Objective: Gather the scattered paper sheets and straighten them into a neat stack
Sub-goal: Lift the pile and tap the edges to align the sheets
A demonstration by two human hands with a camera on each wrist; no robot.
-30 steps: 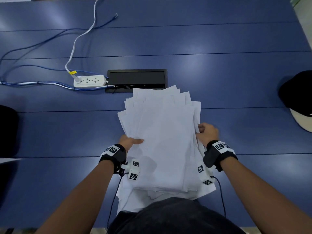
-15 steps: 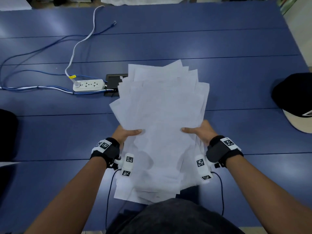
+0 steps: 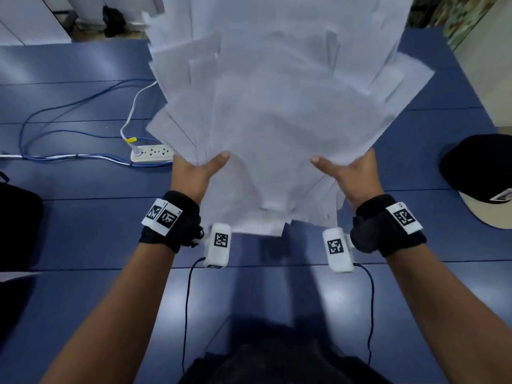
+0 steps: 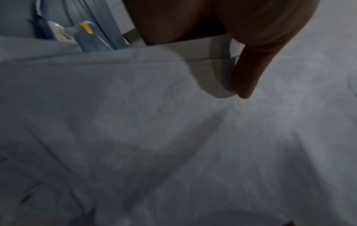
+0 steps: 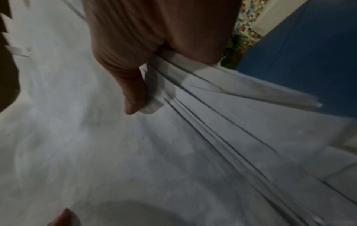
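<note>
Above the blue counter [image 3: 83, 217], the paper sheets [image 3: 277, 120], flat a second ago, now stand lifted, left hand [image 3: 194, 173] and right hand [image 3: 352, 176] fingers gripping their sides, ready for squaring.

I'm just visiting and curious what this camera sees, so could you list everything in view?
paper sheets: many, white, fanned unevenly, lifted above the table
table: one, blue
power strip: one, white, on table left of the sheets
cables: several, blue and white, table's left side
cap: one, black, pale brim, table's right edge
wristbands: two, black, with white marker tags
left hand: grips the sheets' left side
right hand: grips the sheets' right side
</note>
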